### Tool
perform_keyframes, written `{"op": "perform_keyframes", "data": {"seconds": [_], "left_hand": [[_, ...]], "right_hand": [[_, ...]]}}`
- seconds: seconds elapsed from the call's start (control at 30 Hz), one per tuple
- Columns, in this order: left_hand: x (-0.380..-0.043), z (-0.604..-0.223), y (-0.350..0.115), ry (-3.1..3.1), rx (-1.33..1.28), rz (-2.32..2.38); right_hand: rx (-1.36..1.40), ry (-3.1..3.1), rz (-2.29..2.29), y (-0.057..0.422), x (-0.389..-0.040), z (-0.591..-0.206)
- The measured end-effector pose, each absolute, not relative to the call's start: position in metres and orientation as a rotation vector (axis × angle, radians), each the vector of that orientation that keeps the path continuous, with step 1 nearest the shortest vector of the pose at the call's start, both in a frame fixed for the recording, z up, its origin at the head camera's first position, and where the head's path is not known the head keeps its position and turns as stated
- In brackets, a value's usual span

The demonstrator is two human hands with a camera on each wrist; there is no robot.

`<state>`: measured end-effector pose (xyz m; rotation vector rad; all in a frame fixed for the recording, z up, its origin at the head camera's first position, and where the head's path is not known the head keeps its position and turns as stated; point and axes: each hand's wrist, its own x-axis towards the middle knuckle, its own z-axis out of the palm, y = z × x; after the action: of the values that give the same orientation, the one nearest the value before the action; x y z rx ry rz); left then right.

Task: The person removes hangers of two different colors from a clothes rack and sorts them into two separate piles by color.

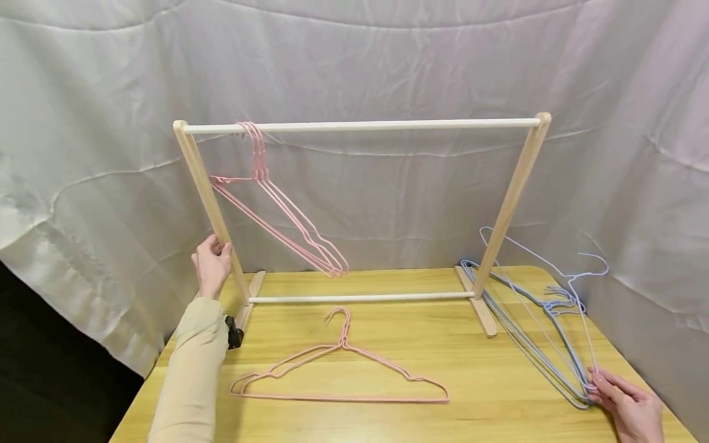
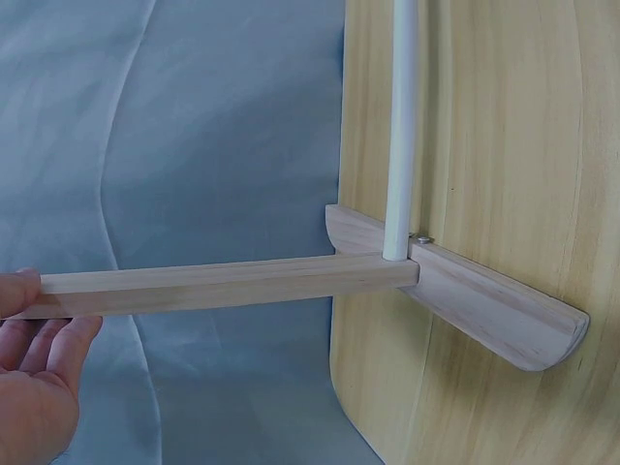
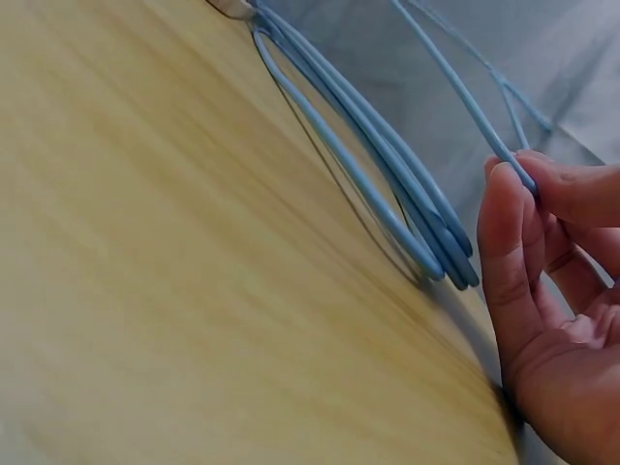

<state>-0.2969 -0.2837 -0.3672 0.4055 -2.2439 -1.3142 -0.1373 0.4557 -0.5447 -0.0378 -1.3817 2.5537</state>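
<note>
I work in a curtained-off booth, a makeshift studio corner more than a living space. Around the wooden rack (image 1: 399, 125), pale grey cloth (image 1: 388, 67) serves as walls: it hangs behind the rack and comes round to its left and right, creased and wavy. Beneath the rack lies a wood-grain table (image 1: 388, 424), its back edge close to the cloth. A small black device (image 1: 234, 333) shows at my left sleeve (image 1: 185, 369), near the rack's left foot, the sort of gear a recording spot has. Low to the rack's left, past the cloth's edge, is a dark patch (image 1: 50, 363), perhaps unlit floor; it is too dim to tell.
</note>
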Motion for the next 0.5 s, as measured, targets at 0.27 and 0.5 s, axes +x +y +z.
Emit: {"op": "perform_keyframes", "data": {"seconds": [0.27,0.5], "left_hand": [[-0.2975,-0.3671,-0.2847,-2.247,0.409,-1.315],[-0.2979,-0.3694,-0.2852,-2.25,0.415,-1.319]], "right_hand": [[-0.031,-1.471,2.534,0.4588,-0.1364,-0.5457],[-0.189,-1.605,2.49,0.4606,-0.1347,-0.5447]]}}
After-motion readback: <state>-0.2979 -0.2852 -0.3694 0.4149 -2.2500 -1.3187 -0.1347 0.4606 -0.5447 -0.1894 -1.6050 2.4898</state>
